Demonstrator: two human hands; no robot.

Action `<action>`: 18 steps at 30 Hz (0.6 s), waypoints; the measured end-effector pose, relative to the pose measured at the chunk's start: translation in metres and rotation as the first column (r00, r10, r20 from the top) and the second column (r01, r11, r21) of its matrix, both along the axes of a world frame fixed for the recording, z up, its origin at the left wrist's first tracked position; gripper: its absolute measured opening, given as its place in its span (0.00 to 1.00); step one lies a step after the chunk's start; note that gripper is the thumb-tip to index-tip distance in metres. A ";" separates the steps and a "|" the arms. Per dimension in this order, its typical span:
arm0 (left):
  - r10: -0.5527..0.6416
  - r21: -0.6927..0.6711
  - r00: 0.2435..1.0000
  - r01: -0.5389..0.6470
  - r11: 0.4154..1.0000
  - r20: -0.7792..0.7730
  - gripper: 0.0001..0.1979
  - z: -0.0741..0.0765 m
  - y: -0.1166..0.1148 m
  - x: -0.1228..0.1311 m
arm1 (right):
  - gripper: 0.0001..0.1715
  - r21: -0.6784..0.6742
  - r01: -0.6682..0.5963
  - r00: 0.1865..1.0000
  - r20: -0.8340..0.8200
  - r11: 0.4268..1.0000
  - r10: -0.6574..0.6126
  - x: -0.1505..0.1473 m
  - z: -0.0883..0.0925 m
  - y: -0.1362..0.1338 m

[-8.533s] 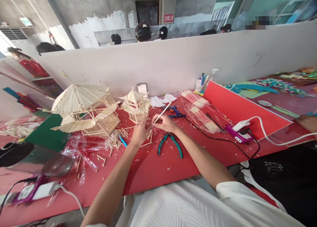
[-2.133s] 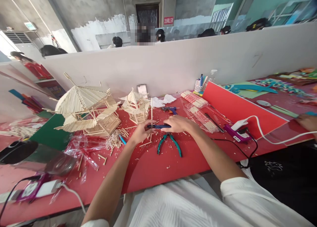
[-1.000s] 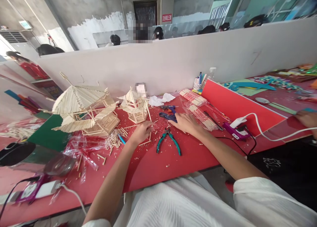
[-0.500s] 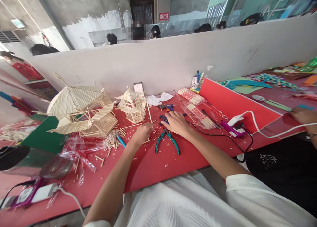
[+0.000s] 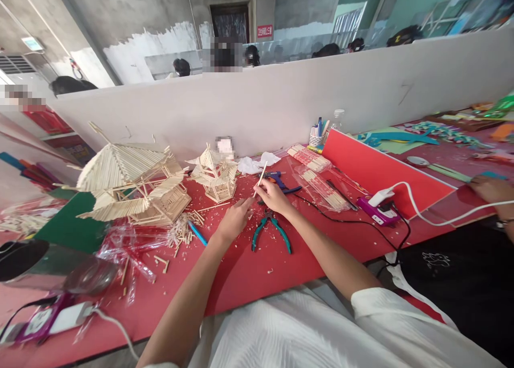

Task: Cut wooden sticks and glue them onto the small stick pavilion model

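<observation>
My right hand (image 5: 272, 198) pinches a thin wooden stick (image 5: 260, 177) that points up and away, over the red table (image 5: 249, 271). My left hand (image 5: 234, 222) is right beside it, fingers curled at the stick's lower end; whether it grips the stick I cannot tell. Teal-handled pliers (image 5: 271, 231) lie just in front of my hands. A blue glue gun (image 5: 281, 184) lies just behind them. A small stick pavilion (image 5: 214, 172) stands to the left of the hands, a larger one (image 5: 132, 183) farther left.
Loose stick pieces and clear wrappers (image 5: 132, 245) litter the left. Packs of sticks (image 5: 321, 183), a purple power strip (image 5: 377, 210) with a white cable and a pen cup (image 5: 317, 137) lie right. A white partition (image 5: 281, 100) backs the table. Another person's hand (image 5: 488, 188) rests at far right.
My right hand set the glue gun down behind the pliers, then came back to the left hand and now pinches the stick. The left hand stayed put with the stick.
</observation>
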State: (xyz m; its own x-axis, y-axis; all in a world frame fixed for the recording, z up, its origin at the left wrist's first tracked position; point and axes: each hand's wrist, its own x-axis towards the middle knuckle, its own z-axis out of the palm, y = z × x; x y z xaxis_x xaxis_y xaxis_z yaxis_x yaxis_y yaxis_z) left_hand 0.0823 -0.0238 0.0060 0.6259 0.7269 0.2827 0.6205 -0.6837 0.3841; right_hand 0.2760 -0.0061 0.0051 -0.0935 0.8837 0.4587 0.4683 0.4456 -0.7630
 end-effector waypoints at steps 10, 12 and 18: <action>0.055 0.030 0.987 -0.051 0.998 -0.150 0.10 -0.006 -0.005 0.009 | 0.11 0.045 0.085 0.996 0.002 0.995 -0.085 0.013 0.003 0.002; 0.048 0.030 0.989 -0.045 0.999 -0.140 0.11 -0.007 -0.004 0.009 | 0.09 0.034 0.101 0.994 0.049 0.994 -0.102 0.012 0.003 0.000; 0.027 0.032 0.984 -0.022 0.999 -0.175 0.10 -0.005 -0.005 0.010 | 0.07 -0.004 0.033 0.999 0.038 0.999 -0.032 0.009 0.000 0.000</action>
State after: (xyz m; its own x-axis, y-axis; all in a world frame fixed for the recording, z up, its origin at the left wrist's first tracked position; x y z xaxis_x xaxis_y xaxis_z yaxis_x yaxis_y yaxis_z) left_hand 0.0923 -0.0291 0.0006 0.6499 0.7352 0.1923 0.6928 -0.6772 0.2476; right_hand 0.2854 -0.0062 0.0051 -0.0819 0.8887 0.4510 0.5111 0.4260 -0.7465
